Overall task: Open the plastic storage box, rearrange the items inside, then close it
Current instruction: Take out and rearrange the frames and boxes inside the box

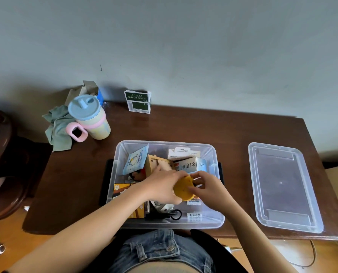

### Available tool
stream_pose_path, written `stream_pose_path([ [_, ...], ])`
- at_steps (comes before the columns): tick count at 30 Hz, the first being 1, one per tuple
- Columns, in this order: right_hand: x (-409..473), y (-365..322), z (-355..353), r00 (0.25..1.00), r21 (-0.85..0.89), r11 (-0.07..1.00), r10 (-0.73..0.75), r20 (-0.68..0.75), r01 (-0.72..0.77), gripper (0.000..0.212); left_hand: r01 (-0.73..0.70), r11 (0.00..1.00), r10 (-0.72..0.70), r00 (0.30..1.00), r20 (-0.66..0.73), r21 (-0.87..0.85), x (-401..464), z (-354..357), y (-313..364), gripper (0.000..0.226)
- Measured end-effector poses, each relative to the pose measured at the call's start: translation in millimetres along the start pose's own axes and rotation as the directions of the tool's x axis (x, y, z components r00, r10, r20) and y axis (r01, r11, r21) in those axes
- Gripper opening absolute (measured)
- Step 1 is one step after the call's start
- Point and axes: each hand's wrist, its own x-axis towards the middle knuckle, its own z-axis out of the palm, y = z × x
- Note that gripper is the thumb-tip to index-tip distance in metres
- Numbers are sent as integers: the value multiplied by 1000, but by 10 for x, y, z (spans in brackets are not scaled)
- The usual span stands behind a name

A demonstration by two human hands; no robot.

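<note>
1. Plastic storage box [117,154]: clear, lidless, standing on the dark wooden table [184,127] at its near edge, directly in front of the person.
2. Lid [282,186]: clear, lying flat on the table to the right of the box and apart from it.
3. Left hand [160,187]: reaching over the middle of the box; its fingers are curled round the left edge of a round yellow item [182,189].
4. Right hand [207,187]: meeting the left above the box; its fingers pinch the right and upper edge of the same yellow item, which is held just above the contents.
5. Contents at the far end: a pale blue packet [135,161] leaning against the left wall, a tan wooden piece [157,164] beside it, a white carton [184,152] and a silver box [191,164].
6. Contents at the near end: an orange flowered box [122,189], partly under the left forearm, and a black ring [176,214].
7. Table, far left: a pastel cup [91,119] with blue lid and pink handle, beside a grey-green cloth [58,127].
8. Table, far edge: a green and white carton [138,101] upright against the wall.
</note>
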Motion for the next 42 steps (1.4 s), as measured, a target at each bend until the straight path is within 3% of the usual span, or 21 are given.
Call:
stream_pose_path([
  [2,14,-52,17,995,303,953,-2,98,-28,22,-7,1000,6,999,-40,-11,18,-22,6,38],
  [4,57,-65,20,997,331,943,9,76,-33,16,-2,997,14,988,-154,77,22,-19,-32,34],
  [5,87,-40,15,999,250,968,32,38,-40,16,9,994,14,978,-209,109,17,-2,-71,31],
  [7,159,31,-14,998,-148,987,54,-21,-56,25,35,997,-13,960,-279,75,-1,27,-151,30],
  [9,212,59,7,993,-483,875,76,92,-22,27,33,999,-39,952,-304,-26,-32,34,-199,27],
  [12,281,105,162,942,-602,798,199,270,4,28,8,993,-51,923,-380,-114,-89,8,-242,36],
  [15,370,191,293,920,-605,797,232,316,7,30,-12,987,-62,887,-458,-157,-182,-48,-291,42],
  [20,435,196,309,958,-630,776,174,230,10,26,8,975,-120,863,-490,-224,-360,-71,-359,32],
  [24,464,65,220,965,-598,802,153,213,5,28,-51,968,-74,878,-472,-246,-455,-46,-317,27],
  [27,476,14,184,962,-490,869,189,196,-70,31,-101,949,-20,927,-375,-299,-544,-33,-295,20],
  [33,452,-20,222,943,-378,919,215,254,-108,28,-114,993,104,960,-260,-21,-586,103,-279,24],
  [39,433,-89,167,953,-385,922,147,266,-35,27,-140,988,150,966,-211,59,-595,109,-235,33],
  [42,437,-185,107,974,-359,933,76,212,6,26,-164,985,173,942,-287,54,-639,120,-214,27],
])
